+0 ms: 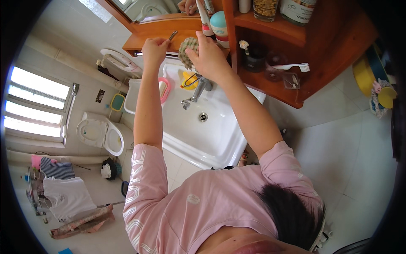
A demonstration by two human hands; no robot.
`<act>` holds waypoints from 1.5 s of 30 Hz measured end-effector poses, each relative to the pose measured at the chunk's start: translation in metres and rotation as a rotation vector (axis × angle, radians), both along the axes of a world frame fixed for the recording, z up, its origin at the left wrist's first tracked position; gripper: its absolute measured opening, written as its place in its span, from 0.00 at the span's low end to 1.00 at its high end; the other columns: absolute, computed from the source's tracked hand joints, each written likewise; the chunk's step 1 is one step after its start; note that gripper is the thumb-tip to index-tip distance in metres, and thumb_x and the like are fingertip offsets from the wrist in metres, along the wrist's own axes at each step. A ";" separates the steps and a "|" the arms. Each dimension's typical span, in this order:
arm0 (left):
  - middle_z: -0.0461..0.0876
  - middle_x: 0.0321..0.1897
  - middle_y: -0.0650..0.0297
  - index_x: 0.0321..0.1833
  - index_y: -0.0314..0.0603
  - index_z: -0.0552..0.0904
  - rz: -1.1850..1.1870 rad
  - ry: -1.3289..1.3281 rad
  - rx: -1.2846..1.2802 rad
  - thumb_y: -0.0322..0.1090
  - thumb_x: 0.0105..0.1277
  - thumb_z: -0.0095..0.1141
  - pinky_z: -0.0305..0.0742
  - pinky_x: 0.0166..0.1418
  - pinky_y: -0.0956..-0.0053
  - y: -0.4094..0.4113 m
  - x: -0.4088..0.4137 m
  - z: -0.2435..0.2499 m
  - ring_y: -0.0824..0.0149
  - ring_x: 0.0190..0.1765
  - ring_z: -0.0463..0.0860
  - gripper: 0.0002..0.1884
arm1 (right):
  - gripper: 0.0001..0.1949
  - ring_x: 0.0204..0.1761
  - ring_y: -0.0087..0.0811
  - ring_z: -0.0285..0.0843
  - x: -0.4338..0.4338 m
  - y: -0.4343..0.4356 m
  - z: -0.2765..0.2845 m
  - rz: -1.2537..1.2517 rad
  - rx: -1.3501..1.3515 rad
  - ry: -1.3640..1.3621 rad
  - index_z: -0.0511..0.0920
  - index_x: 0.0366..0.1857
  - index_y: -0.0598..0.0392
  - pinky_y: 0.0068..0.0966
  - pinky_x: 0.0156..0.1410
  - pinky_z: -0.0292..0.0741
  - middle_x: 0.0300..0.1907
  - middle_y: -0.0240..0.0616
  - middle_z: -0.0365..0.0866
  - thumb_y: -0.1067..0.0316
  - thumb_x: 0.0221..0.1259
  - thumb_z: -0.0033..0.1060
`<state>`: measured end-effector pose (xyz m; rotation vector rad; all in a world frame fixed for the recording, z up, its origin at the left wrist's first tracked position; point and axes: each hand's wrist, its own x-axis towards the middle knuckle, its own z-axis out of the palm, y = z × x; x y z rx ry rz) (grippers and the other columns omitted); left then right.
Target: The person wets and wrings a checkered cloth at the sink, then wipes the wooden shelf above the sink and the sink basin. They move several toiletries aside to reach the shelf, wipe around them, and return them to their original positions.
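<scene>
My left hand [154, 50] pinches a small, slim metal tool [173, 35] between thumb and fingers, above the wooden shelf [187, 23] under the mirror. It may be a nail clipper; it is too small to tell. A crumpled green-and-white checked cloth [188, 47] is in my right hand [209, 58], against the front of that shelf. Below both hands stands the white washbasin [190, 136]. Its chrome faucet [198, 90] lies just under my right hand. A yellow duck-like figure [187, 81] sits beside the faucet, and a pink soap dish [166, 90] is at the left rim.
A white tube [204, 19] and a turquoise-capped container [219, 23] stand right beside my right hand. Wooden side shelves [269, 85] hold a toothbrush [293, 67], jars and cups. The toilet [103, 133] is at the left, with hanging clothes [68, 197] nearer me.
</scene>
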<state>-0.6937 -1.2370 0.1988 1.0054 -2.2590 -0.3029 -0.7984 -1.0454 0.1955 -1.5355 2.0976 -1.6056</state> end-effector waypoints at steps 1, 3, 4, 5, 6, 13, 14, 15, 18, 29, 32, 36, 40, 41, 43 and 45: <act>0.79 0.30 0.56 0.36 0.43 0.87 0.016 -0.011 -0.070 0.43 0.56 0.61 0.74 0.41 0.69 0.006 -0.003 0.001 0.61 0.34 0.81 0.13 | 0.31 0.56 0.53 0.70 -0.001 0.001 0.000 0.010 0.009 -0.006 0.59 0.63 0.68 0.37 0.61 0.69 0.56 0.62 0.69 0.56 0.62 0.55; 0.79 0.29 0.58 0.36 0.44 0.87 0.034 -0.010 -0.185 0.43 0.57 0.61 0.75 0.40 0.71 0.009 -0.006 0.000 0.63 0.34 0.81 0.12 | 0.31 0.56 0.53 0.70 -0.001 -0.001 -0.002 -0.006 -0.002 0.022 0.60 0.62 0.67 0.37 0.60 0.69 0.55 0.62 0.69 0.56 0.61 0.56; 0.79 0.29 0.58 0.36 0.44 0.87 0.035 0.002 -0.230 0.43 0.56 0.61 0.75 0.40 0.71 0.007 -0.006 -0.002 0.62 0.34 0.81 0.12 | 0.31 0.57 0.53 0.70 -0.001 -0.002 -0.003 -0.011 -0.009 0.035 0.60 0.62 0.67 0.38 0.60 0.69 0.54 0.63 0.69 0.56 0.61 0.56; 0.79 0.29 0.58 0.37 0.45 0.87 0.037 0.014 -0.275 0.43 0.56 0.61 0.75 0.40 0.71 0.006 -0.005 -0.004 0.61 0.34 0.81 0.12 | 0.31 0.56 0.53 0.70 0.000 -0.001 -0.002 -0.012 -0.004 0.042 0.61 0.62 0.67 0.38 0.60 0.69 0.54 0.62 0.70 0.56 0.61 0.56; 0.79 0.29 0.57 0.36 0.45 0.87 0.032 0.054 -0.226 0.42 0.55 0.63 0.75 0.42 0.70 0.009 -0.006 -0.003 0.60 0.35 0.81 0.11 | 0.30 0.56 0.53 0.70 0.000 -0.001 -0.002 -0.016 0.001 0.048 0.61 0.61 0.66 0.38 0.60 0.69 0.54 0.61 0.70 0.57 0.61 0.56; 0.83 0.41 0.58 0.44 0.38 0.84 -0.228 0.413 0.068 0.43 0.53 0.68 0.76 0.50 0.71 0.029 -0.025 0.017 0.65 0.44 0.82 0.20 | 0.26 0.53 0.52 0.72 0.006 0.005 0.004 -0.018 0.099 0.097 0.65 0.58 0.64 0.39 0.58 0.71 0.53 0.56 0.69 0.58 0.61 0.55; 0.83 0.43 0.58 0.47 0.36 0.83 -0.320 0.473 0.166 0.43 0.53 0.69 0.76 0.52 0.72 0.036 -0.033 0.024 0.67 0.46 0.82 0.22 | 0.23 0.52 0.52 0.72 0.006 0.005 0.004 -0.018 0.087 0.096 0.66 0.54 0.64 0.39 0.57 0.71 0.51 0.57 0.69 0.60 0.60 0.56; 0.83 0.44 0.58 0.49 0.36 0.82 -0.403 0.462 0.172 0.43 0.53 0.69 0.76 0.52 0.72 0.045 -0.040 0.031 0.67 0.47 0.82 0.24 | 0.21 0.51 0.52 0.72 0.007 0.006 0.005 -0.015 0.071 0.094 0.68 0.51 0.65 0.39 0.56 0.72 0.49 0.57 0.70 0.61 0.59 0.57; 0.83 0.46 0.59 0.55 0.35 0.78 -0.619 0.441 0.239 0.40 0.55 0.68 0.75 0.53 0.74 0.074 -0.062 0.045 0.69 0.49 0.81 0.26 | 0.18 0.50 0.51 0.72 0.004 0.004 0.001 -0.032 0.063 0.152 0.71 0.47 0.65 0.39 0.56 0.71 0.47 0.57 0.70 0.62 0.59 0.58; 0.84 0.40 0.62 0.52 0.37 0.79 -0.792 0.544 0.540 0.34 0.61 0.64 0.75 0.45 0.78 0.086 -0.070 0.051 0.74 0.42 0.80 0.18 | 0.19 0.50 0.49 0.74 0.007 0.008 0.011 -0.034 0.231 0.226 0.71 0.52 0.61 0.41 0.56 0.72 0.51 0.53 0.69 0.61 0.61 0.54; 0.84 0.37 0.63 0.48 0.37 0.80 -0.693 0.600 0.546 0.35 0.62 0.62 0.75 0.43 0.79 0.087 -0.072 0.046 0.74 0.39 0.80 0.14 | 0.19 0.50 0.49 0.74 0.005 0.007 0.007 -0.027 0.186 0.206 0.71 0.52 0.61 0.40 0.55 0.72 0.51 0.53 0.69 0.61 0.61 0.55; 0.84 0.37 0.65 0.46 0.36 0.81 -0.499 0.581 0.429 0.35 0.65 0.59 0.76 0.42 0.79 0.076 -0.068 0.046 0.75 0.38 0.80 0.12 | 0.20 0.51 0.49 0.73 0.004 0.006 0.004 -0.023 0.150 0.158 0.71 0.53 0.61 0.39 0.56 0.72 0.51 0.52 0.69 0.61 0.60 0.56; 0.82 0.42 0.65 0.48 0.38 0.81 -0.449 0.759 0.462 0.36 0.66 0.58 0.79 0.46 0.76 0.040 -0.048 0.059 0.73 0.43 0.80 0.12 | 0.21 0.51 0.48 0.73 0.003 0.007 0.003 -0.023 0.152 0.085 0.70 0.55 0.60 0.37 0.56 0.72 0.50 0.50 0.69 0.62 0.61 0.55; 0.82 0.42 0.65 0.48 0.38 0.81 -0.427 0.810 0.454 0.36 0.66 0.57 0.79 0.46 0.75 0.030 -0.043 0.063 0.73 0.43 0.80 0.12 | 0.21 0.51 0.48 0.73 0.002 0.007 0.003 -0.016 0.153 0.085 0.70 0.55 0.60 0.37 0.56 0.72 0.50 0.50 0.69 0.62 0.61 0.55; 0.82 0.41 0.66 0.48 0.39 0.81 -0.334 0.780 0.427 0.37 0.66 0.57 0.78 0.46 0.76 0.008 -0.035 0.065 0.73 0.42 0.79 0.12 | 0.21 0.50 0.48 0.74 0.001 0.007 0.002 -0.004 0.155 0.084 0.70 0.56 0.60 0.37 0.55 0.72 0.50 0.49 0.69 0.62 0.61 0.55; 0.82 0.41 0.66 0.48 0.39 0.81 -0.281 0.745 0.426 0.37 0.67 0.57 0.77 0.45 0.76 -0.012 -0.030 0.065 0.73 0.42 0.79 0.12 | 0.21 0.50 0.48 0.74 0.002 0.006 0.001 -0.011 0.139 0.073 0.70 0.55 0.61 0.37 0.55 0.73 0.50 0.49 0.68 0.62 0.61 0.55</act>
